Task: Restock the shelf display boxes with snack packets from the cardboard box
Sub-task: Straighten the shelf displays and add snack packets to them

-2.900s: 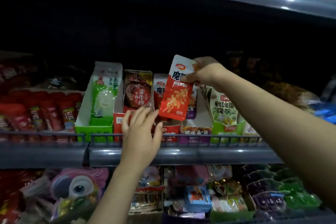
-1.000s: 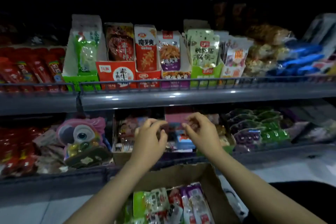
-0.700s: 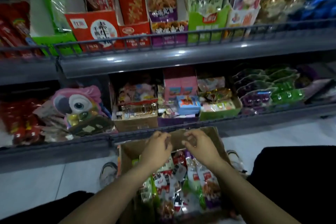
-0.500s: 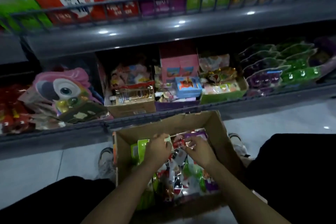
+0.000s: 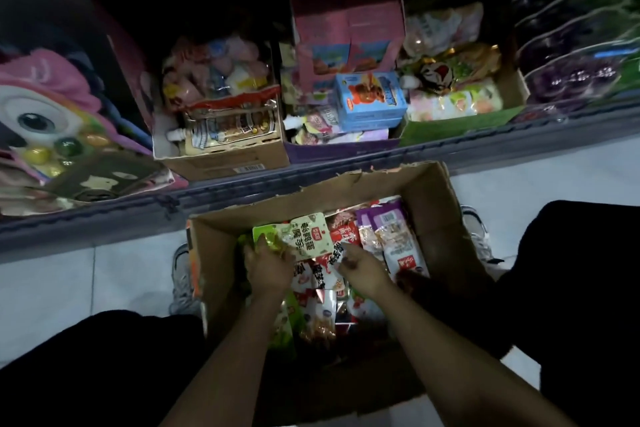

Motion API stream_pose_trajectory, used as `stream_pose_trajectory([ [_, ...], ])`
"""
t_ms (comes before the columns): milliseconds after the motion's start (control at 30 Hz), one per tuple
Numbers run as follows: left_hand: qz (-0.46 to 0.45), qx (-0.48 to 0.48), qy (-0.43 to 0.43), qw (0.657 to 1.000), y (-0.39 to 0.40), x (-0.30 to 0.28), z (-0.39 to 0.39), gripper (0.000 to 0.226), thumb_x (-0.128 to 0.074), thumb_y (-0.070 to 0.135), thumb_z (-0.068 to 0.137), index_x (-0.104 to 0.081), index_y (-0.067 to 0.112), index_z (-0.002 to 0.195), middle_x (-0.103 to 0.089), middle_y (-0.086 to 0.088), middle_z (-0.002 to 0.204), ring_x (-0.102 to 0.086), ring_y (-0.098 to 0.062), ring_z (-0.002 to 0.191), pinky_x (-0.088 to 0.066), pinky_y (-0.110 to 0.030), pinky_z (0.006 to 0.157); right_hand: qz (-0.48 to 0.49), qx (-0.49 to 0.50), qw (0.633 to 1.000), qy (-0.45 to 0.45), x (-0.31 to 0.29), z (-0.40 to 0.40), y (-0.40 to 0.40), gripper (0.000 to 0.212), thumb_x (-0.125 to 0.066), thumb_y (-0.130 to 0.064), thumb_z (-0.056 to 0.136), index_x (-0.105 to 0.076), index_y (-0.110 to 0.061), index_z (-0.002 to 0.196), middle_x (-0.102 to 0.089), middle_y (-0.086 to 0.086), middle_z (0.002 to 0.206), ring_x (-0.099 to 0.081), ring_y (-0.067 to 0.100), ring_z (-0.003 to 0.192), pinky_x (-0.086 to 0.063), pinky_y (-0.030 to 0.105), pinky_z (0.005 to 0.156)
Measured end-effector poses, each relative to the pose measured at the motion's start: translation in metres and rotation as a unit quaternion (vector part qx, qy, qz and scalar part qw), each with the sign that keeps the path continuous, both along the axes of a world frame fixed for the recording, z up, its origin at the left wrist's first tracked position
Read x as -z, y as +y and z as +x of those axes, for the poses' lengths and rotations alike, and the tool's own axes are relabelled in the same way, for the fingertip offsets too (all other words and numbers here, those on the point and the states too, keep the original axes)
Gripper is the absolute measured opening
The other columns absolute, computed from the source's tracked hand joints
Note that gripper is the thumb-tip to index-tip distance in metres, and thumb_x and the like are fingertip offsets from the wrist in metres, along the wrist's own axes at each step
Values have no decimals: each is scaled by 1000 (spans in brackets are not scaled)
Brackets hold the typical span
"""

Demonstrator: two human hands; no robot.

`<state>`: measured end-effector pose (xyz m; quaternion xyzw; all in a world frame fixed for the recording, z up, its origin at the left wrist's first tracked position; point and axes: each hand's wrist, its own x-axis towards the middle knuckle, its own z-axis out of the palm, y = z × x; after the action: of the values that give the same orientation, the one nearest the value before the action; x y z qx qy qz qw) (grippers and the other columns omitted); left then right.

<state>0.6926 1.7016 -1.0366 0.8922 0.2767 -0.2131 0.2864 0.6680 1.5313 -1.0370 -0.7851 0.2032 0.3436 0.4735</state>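
Your left hand (image 5: 268, 267) is down inside the cardboard box (image 5: 429, 198), fingers curled around the lower end of a green-and-white packet (image 5: 304, 236), which it holds up above the rest. That packet carries large dark Chinese characters down its face and a small red logo patch near one edge; the characters are too blurred to make out with any certainty. Your right hand (image 5: 362, 267) is just beside the left, near the middle of the box, its fingertips pinching the corner of a white packet with black characters (image 5: 337, 253). Neither hand is spread wide; both are closed on their packets.

Under and around your hands the box is filled with mixed snack packets (image 5: 322, 315): red ones with white writing, a purple packet (image 5: 391, 232) along the box's right wall with a barcode at its top end and a red logo lower down, and green ones along the left wall.

The box sits on the pale tiled floor (image 5: 69, 288) between your knees, its far wall just in front of the edge of the lower shelf (image 5: 104, 222). On that shelf stand display boxes: a brown carton (image 5: 221, 159) with a barcode sticker on its front, a purple one holding a light blue box with an orange cartoon figure (image 5: 370, 100), and a green one (image 5: 460, 121) to the right. At the shelf's left end lies a pink toy pack with a big eye (image 5: 45, 107).
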Motion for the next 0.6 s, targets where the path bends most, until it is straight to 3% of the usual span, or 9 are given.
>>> stream_pose_trajectory([
  [100, -44, -61, 1, 997, 5, 9, 3, 56, -56, 19, 91, -32, 8, 141, -31, -26, 142, -40, -43, 124, -38, -44, 98, 11, -14, 1000, 8, 3, 14, 7, 57, -57, -27, 92, -34, -18, 144, -45, 10, 141, -54, 22, 113, -45, 35, 97],
  [167, -43, -83, -14, 995, 9, 12, 4, 53, -58, 15, 89, -37, 5, 137, -44, -27, 133, -46, -42, 118, -40, -40, 93, 14, -15, 1000, 19, 8, 23, 10, 60, -55, -31, 93, -31, -15, 146, -40, 9, 146, -46, 25, 127, -38, 34, 105],
  [233, -53, -106, -34, 992, 14, 16, 6, 53, -64, 12, 85, -43, 3, 133, -55, -24, 125, -53, -40, 114, -42, -38, 90, 12, -8, 999, 36, 14, 29, 12, 62, -55, -36, 93, -30, -17, 146, -38, 8, 146, -45, 27, 128, -36, 34, 107],
  [367, -237, -212, 7, 948, 22, 16, 9, 53, -81, 16, 72, -59, 7, 119, -68, -12, 109, -64, -31, 102, -49, -43, 94, 30, 67, 995, 72, 22, 33, 11, 57, -58, -29, 92, -37, -13, 142, -45, 12, 138, -54, 26, 115, -45, 39, 101],
  [467, -315, -212, 68, 923, 21, 8, 13, 33, -79, 20, 73, -69, 14, 103, -71, -7, 101, -65, -27, 97, -48, -44, 93, 53, 191, 978, 67, 15, 32, 5, 43, -64, -19, 88, -51, -5, 127, -57, 9, 118, -59, 19, 93, -52, 28, 79],
  [533, -330, -200, 59, 921, 19, -2, 14, 15, -75, 14, 77, -70, 16, 91, -71, -7, 98, -66, -27, 93, -50, -40, 89, 76, 259, 961, 56, 6, 30, -2, 36, -67, -15, 86, -52, -4, 118, -59, 11, 112, -57, 13, 75, -47, 19, 58],
  [600, -350, -189, 53, 916, 14, -18, 13, 13, -74, 9, 77, -70, 15, 88, -72, -9, 97, -67, -26, 90, -51, -39, 86, 97, 308, 945, 45, -6, 32, -10, 29, -68, -12, 85, -54, -6, 110, -59, 10, 107, -53, 10, 67, -43, 18, 52],
])
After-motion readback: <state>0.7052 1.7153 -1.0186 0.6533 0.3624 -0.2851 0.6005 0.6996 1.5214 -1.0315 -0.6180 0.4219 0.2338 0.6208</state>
